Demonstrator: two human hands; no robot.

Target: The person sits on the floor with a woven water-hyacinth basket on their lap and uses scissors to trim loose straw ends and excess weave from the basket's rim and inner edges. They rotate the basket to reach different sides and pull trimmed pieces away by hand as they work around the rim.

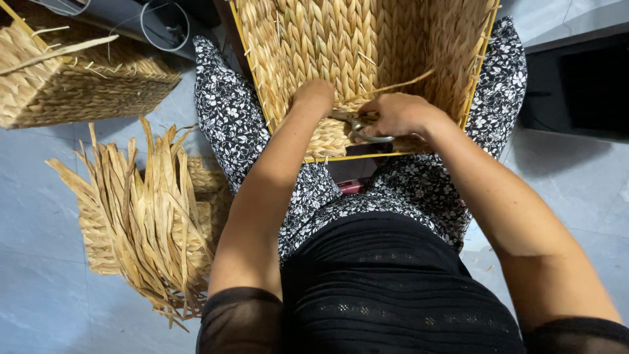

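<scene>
Grey floor tiles hold a woven mat with loose strands and a second basket. On the seated person's lap rests a woven straw basket. Inside it, the right hand grips metal scissors, fingers closed around them; the left hand presses the weave, fingers hidden.

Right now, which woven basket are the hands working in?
The basket on the person's lap: left hand inside it, right hand holding scissors. The other basket sits untouched on the floor.
</scene>
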